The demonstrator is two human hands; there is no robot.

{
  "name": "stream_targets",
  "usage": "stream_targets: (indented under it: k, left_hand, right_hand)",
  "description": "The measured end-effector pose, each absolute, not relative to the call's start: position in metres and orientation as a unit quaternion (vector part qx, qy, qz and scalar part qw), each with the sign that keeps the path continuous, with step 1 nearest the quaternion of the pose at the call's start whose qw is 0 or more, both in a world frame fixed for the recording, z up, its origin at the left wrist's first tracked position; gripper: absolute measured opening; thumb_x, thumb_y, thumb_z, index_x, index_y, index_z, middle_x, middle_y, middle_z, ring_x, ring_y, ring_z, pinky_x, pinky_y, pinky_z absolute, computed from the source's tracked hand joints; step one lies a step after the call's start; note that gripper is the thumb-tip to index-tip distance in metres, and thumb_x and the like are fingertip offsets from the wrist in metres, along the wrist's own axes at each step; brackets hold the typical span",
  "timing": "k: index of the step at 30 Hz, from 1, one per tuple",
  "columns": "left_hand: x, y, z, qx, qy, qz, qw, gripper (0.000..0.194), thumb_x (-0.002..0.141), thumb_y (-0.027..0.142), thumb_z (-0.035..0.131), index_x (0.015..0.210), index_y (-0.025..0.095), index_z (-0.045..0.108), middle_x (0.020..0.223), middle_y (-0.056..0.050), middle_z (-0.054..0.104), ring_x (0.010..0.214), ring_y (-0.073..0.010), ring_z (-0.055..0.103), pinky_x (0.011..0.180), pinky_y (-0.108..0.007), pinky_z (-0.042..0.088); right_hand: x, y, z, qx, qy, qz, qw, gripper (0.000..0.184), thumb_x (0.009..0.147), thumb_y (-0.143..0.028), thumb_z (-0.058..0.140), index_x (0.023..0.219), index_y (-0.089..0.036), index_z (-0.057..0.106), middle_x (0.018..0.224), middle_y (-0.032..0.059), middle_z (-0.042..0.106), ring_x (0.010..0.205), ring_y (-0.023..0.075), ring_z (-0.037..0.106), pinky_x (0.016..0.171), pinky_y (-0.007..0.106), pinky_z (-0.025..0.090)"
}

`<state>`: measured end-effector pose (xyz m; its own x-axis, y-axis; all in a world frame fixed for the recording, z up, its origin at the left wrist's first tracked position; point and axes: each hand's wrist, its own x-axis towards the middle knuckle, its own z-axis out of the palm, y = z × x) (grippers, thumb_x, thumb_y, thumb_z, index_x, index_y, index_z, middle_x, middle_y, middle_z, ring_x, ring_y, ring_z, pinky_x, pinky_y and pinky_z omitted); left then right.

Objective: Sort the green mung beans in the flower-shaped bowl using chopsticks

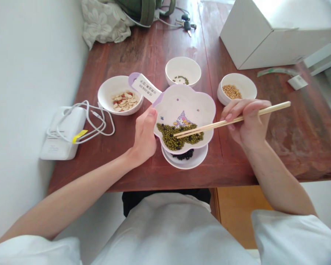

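Note:
My left hand (144, 134) grips the left rim of a flower-shaped white plate (191, 101) with a cartoon print, tilted toward me, green mung beans (171, 137) piled at its low edge. My right hand (246, 119) is closed on a pair of wooden chopsticks (231, 120) whose tips rest among those beans. Under the plate's near edge sits a small white bowl (197, 159) holding black beans (185, 155). Behind stand a bowl of peanuts (110, 88), a bowl with a few green beans (183, 66) and a bowl of soybeans (244, 84).
A white device with a coiled cable (62, 134) lies at the table's left edge. A white cardboard box (267, 36) fills the far right. Keys (186, 24), a floral cloth (102, 22) and a green bag (143, 9) lie at the back. A white paper tag (146, 88) hangs from the plate's handle.

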<state>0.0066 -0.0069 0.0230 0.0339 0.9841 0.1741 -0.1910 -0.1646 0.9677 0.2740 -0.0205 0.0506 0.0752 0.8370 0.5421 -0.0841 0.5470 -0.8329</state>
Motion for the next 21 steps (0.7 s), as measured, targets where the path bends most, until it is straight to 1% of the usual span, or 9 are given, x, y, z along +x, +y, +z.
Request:
stream_targets:
  k: [3, 7, 9, 12, 14, 16, 18, 21]
  left_hand:
    - [0.007, -0.007, 0.026, 0.512, 0.389, 0.568, 0.513, 0.06, 0.102, 0.073, 0.068, 0.071, 0.023, 0.059, 0.065, -0.002, 0.059, 0.086, -0.024, 0.071, 0.074, -0.034, 0.06]
    - [0.007, -0.005, 0.024, 0.514, 0.389, 0.57, 0.51, 0.059, 0.104, 0.073, 0.067, 0.073, 0.023, 0.06, 0.063, -0.001, 0.056, 0.078, -0.022, 0.068, 0.071, -0.034, 0.058]
    - [0.008, -0.004, 0.02, 0.505, 0.396, 0.576, 0.506, 0.056, 0.104, 0.07, 0.067, 0.075, 0.023, 0.062, 0.065, -0.001, 0.058, 0.075, -0.021, 0.066, 0.068, -0.033, 0.056]
    - [0.01, -0.001, 0.012, 0.481, 0.408, 0.579, 0.517, 0.049, 0.105, 0.067, 0.067, 0.083, 0.023, 0.068, 0.074, -0.002, 0.064, 0.072, -0.0206, 0.065, 0.063, -0.033, 0.053]
    - [0.01, 0.001, 0.007, 0.472, 0.408, 0.577, 0.527, 0.048, 0.105, 0.066, 0.066, 0.084, 0.023, 0.068, 0.075, -0.002, 0.064, 0.068, -0.0197, 0.063, 0.059, -0.033, 0.051]
    - [0.009, 0.002, 0.004, 0.469, 0.41, 0.576, 0.529, 0.046, 0.103, 0.064, 0.07, 0.082, 0.023, 0.066, 0.074, -0.001, 0.06, 0.064, -0.0176, 0.059, 0.056, -0.032, 0.048]
    - [0.006, 0.002, 0.001, 0.466, 0.42, 0.573, 0.528, 0.045, 0.101, 0.061, 0.074, 0.079, 0.023, 0.064, 0.072, 0.0, 0.056, 0.061, -0.0157, 0.054, 0.053, -0.031, 0.046]
    - [0.001, 0.003, -0.001, 0.468, 0.441, 0.571, 0.511, 0.043, 0.098, 0.06, 0.077, 0.079, 0.023, 0.065, 0.075, -0.001, 0.057, 0.066, -0.016, 0.055, 0.054, -0.03, 0.048]
  right_hand:
    - [0.27, -0.019, 0.043, -0.317, -0.586, 0.348, 0.66, 0.046, 0.105, -0.057, 0.074, 0.073, -0.028, 0.088, 0.056, 0.004, 0.071, 0.046, 0.0167, 0.06, 0.033, 0.031, 0.033]
    - [0.265, -0.018, 0.037, -0.329, -0.576, 0.347, 0.663, 0.047, 0.105, -0.06, 0.072, 0.076, -0.028, 0.089, 0.062, 0.0051, 0.074, 0.048, 0.019, 0.064, 0.036, 0.035, 0.04]
    - [0.264, -0.017, 0.037, -0.334, -0.573, 0.342, 0.666, 0.046, 0.105, -0.06, 0.072, 0.078, -0.028, 0.089, 0.064, 0.0048, 0.075, 0.05, 0.0197, 0.066, 0.038, 0.036, 0.043]
    - [0.264, -0.017, 0.037, -0.347, -0.569, 0.334, 0.667, 0.044, 0.105, -0.061, 0.072, 0.08, -0.029, 0.089, 0.067, 0.0046, 0.077, 0.059, 0.022, 0.073, 0.047, 0.037, 0.053]
    - [0.264, -0.018, 0.037, -0.352, -0.568, 0.329, 0.667, 0.043, 0.105, -0.061, 0.073, 0.08, -0.03, 0.089, 0.067, 0.0039, 0.077, 0.064, 0.0229, 0.076, 0.057, 0.039, 0.06]
    - [0.265, -0.018, 0.037, -0.352, -0.569, 0.326, 0.668, 0.042, 0.104, -0.062, 0.073, 0.079, -0.031, 0.088, 0.067, 0.003, 0.077, 0.065, 0.023, 0.076, 0.063, 0.04, 0.064]
    - [0.265, -0.019, 0.038, -0.351, -0.575, 0.321, 0.665, 0.042, 0.103, -0.063, 0.074, 0.079, -0.031, 0.088, 0.066, 0.0025, 0.077, 0.065, 0.0233, 0.076, 0.065, 0.04, 0.065]
    - [0.265, -0.022, 0.039, -0.356, -0.584, 0.31, 0.66, 0.041, 0.102, -0.063, 0.076, 0.079, -0.032, 0.088, 0.068, 0.0027, 0.079, 0.067, 0.0244, 0.078, 0.066, 0.041, 0.066]
